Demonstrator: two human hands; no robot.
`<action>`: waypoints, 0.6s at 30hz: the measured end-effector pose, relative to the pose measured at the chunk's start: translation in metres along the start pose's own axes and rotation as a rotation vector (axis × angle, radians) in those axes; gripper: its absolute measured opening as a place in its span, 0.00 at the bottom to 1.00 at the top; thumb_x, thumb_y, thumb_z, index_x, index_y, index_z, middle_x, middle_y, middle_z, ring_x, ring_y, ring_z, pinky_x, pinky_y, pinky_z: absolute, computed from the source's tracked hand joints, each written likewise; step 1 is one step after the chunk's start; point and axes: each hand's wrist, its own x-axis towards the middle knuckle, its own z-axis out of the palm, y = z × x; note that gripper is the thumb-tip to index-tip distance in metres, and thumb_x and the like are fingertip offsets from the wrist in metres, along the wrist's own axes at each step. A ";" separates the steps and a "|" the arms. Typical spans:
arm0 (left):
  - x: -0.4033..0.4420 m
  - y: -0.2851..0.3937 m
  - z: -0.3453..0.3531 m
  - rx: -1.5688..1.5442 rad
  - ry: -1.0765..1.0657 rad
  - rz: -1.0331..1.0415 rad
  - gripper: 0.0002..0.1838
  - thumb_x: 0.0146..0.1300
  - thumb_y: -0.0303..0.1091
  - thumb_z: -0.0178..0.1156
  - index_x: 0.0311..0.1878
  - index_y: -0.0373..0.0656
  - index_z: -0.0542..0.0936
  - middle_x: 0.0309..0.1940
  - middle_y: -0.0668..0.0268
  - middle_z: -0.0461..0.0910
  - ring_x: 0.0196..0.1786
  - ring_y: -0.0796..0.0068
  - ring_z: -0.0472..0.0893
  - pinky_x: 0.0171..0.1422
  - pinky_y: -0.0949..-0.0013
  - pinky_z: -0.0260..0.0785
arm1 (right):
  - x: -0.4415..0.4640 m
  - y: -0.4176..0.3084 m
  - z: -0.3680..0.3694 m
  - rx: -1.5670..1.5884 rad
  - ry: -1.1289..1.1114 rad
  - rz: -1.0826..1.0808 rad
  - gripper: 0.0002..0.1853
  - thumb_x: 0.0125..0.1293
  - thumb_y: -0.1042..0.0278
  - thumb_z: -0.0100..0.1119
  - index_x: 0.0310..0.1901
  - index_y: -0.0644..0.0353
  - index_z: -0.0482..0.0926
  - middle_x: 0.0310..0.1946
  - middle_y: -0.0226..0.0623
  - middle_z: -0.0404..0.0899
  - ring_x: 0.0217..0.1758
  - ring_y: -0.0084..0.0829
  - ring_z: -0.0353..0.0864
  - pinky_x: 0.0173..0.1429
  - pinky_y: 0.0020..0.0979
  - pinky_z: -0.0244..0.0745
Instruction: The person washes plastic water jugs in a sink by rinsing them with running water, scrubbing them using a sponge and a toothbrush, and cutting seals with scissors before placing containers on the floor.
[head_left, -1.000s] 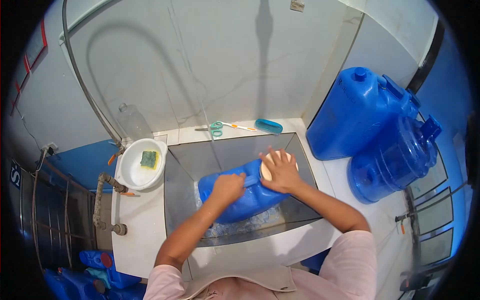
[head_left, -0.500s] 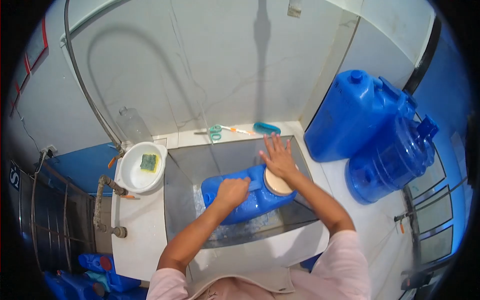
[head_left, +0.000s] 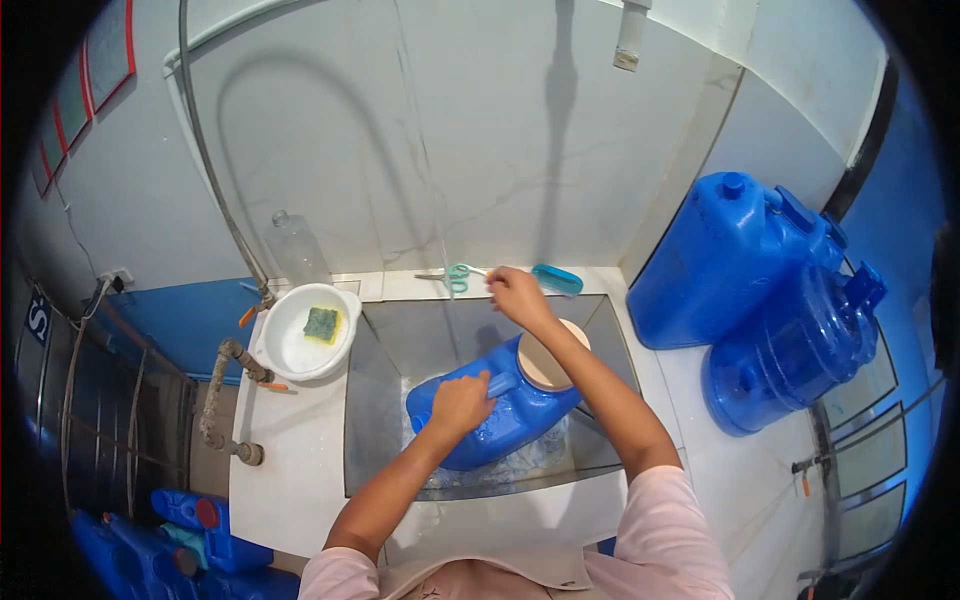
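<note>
In the sink (head_left: 372, 400) a wet blue jug (head_left: 500, 425) lies on its side, its wide cream lid (head_left: 545, 360) toward the right. My left hand (head_left: 462, 402) is wrapped round the jug's handle. Over the back ledge, my right hand (head_left: 520, 297) has its fingers curled at an orange-and-white toothbrush (head_left: 477, 270), covering most of it; the fingers appear to pinch it. Green-handled scissors (head_left: 457, 279) lie just left of that hand, and a teal scrub brush (head_left: 557, 279) lies to its right.
A white basin (head_left: 300, 355) holding a green-yellow sponge (head_left: 322, 325) stands left of the sink, before a clear bottle (head_left: 297, 248). Large blue containers (head_left: 690, 265) crowd the right counter. Pipes (head_left: 215, 400) rise at the left edge. More blue jugs (head_left: 150, 560) sit at lower left.
My right hand has left the jug's lid and reached up and left to the toothbrush on the ledge, its fingers curling. My left hand keeps the handle; the jug has tilted slightly.
</note>
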 end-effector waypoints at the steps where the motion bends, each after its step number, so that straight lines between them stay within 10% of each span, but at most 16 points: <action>1: -0.005 -0.003 -0.001 -0.001 -0.008 -0.008 0.16 0.50 0.39 0.62 0.38 0.39 0.75 0.27 0.52 0.80 0.32 0.51 0.80 0.37 0.52 0.72 | 0.016 -0.011 0.016 0.131 -0.103 0.039 0.10 0.57 0.75 0.46 0.31 0.72 0.76 0.21 0.40 0.78 0.21 0.32 0.79 0.30 0.29 0.78; 7: -0.040 -0.054 0.009 -0.262 0.108 -0.466 0.23 0.48 0.42 0.62 0.47 0.39 0.76 0.34 0.47 0.80 0.40 0.48 0.80 0.46 0.53 0.71 | 0.072 -0.043 0.050 0.509 -0.274 0.393 0.08 0.56 0.79 0.46 0.28 0.74 0.76 0.22 0.44 0.78 0.24 0.31 0.81 0.27 0.29 0.78; 10: -0.050 -0.082 0.028 -0.416 0.129 -0.664 0.23 0.49 0.43 0.62 0.46 0.36 0.76 0.38 0.46 0.79 0.44 0.47 0.79 0.49 0.52 0.69 | 0.079 -0.040 0.047 0.120 -0.446 0.306 0.09 0.52 0.80 0.47 0.28 0.74 0.78 0.21 0.49 0.79 0.20 0.35 0.81 0.29 0.31 0.80; 18: -0.035 -0.092 0.016 -0.418 0.112 -0.642 0.28 0.53 0.52 0.59 0.47 0.36 0.75 0.40 0.45 0.79 0.47 0.47 0.78 0.52 0.53 0.68 | 0.070 -0.042 0.043 0.128 -0.544 0.404 0.10 0.51 0.81 0.46 0.27 0.73 0.80 0.23 0.49 0.80 0.23 0.37 0.83 0.28 0.32 0.80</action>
